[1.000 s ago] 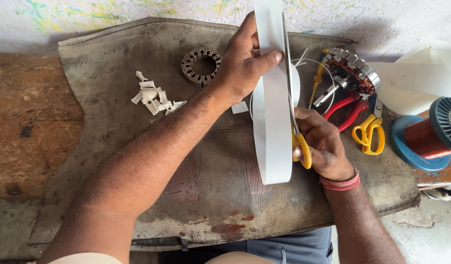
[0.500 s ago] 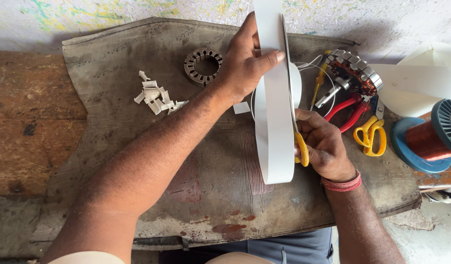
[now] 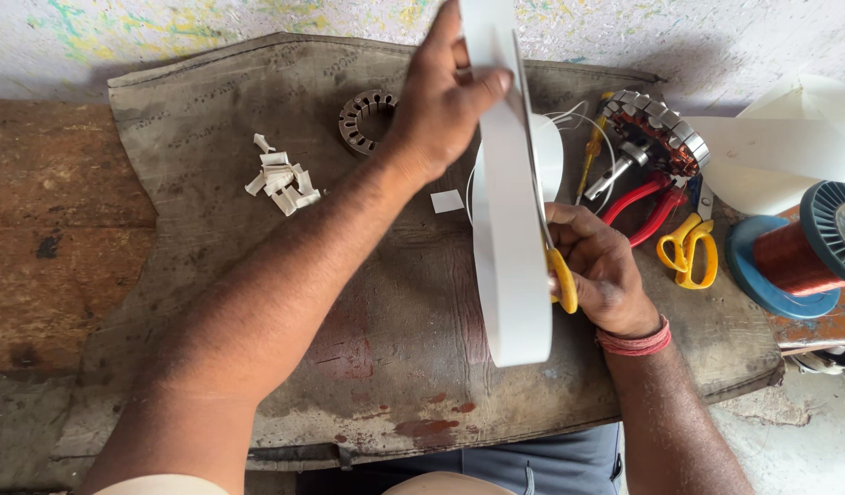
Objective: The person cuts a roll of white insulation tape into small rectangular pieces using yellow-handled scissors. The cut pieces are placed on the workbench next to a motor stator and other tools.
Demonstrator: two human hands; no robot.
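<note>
My left hand [image 3: 445,92] pinches the top of a long white paper strip [image 3: 505,238] and holds it upright over a dark worn mat [image 3: 257,202]. My right hand [image 3: 601,266] grips yellow-handled scissors [image 3: 562,280] whose blades run up along the right edge of the strip. The blades are mostly hidden by the paper. A small cut white piece [image 3: 447,201] lies on the mat just left of the strip.
A pile of folded white paper bits [image 3: 280,179] and a metal stator ring [image 3: 366,117] lie at the back left. A wound motor stator [image 3: 656,137], red pliers [image 3: 647,206], second yellow scissors [image 3: 688,247], a copper wire spool [image 3: 803,252] and a white paper roll [image 3: 789,147] sit at the right.
My left hand and the top of the strip have shifted slightly up and away. The right hand with the scissors stays against the strip's edge.
</note>
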